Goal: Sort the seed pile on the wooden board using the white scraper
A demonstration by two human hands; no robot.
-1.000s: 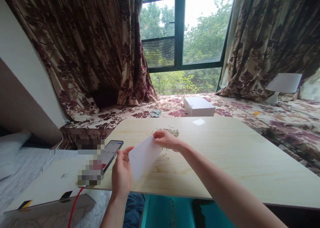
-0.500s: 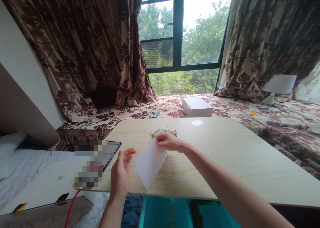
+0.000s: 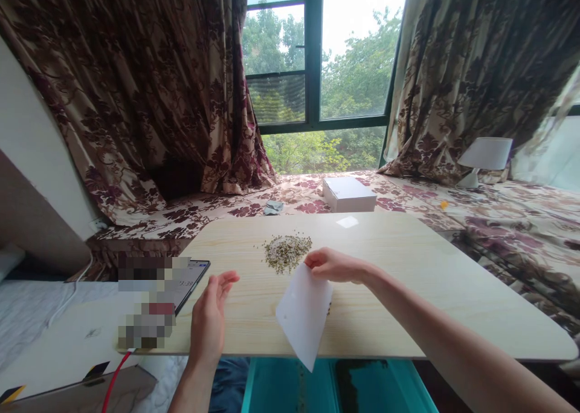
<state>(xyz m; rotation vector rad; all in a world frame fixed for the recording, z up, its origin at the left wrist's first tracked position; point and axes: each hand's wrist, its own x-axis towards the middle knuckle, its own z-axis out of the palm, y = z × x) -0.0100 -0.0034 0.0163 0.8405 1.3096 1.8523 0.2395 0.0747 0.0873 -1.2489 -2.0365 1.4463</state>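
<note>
My right hand [image 3: 333,265] pinches the top corner of a thin white sheet [image 3: 302,316], which looks like paper or plastic. The sheet hangs tilted, its lower corner reaching past the table's front edge. A few small grains show at its right edge. Just beyond it, a loose pile of small greenish and white grains [image 3: 286,253] lies on the light wooden table [image 3: 408,280]. To the left, my left hand [image 3: 211,310] is held above the table with fingers stretched out and nothing in them. It is between the phone and the sheet.
A phone [image 3: 193,286], partly pixelated, lies at the table's left with a red cable [image 3: 113,383]. Below the front edge sits a teal bin [image 3: 272,386] with two compartments, one holding dark contents. Behind the table are a white box [image 3: 348,189] and a lamp [image 3: 486,154].
My right hand has drawn the white sheet to the right and toward me, uncovering the grain pile. The left hand stays outstretched. The view has shifted slightly to the right.
</note>
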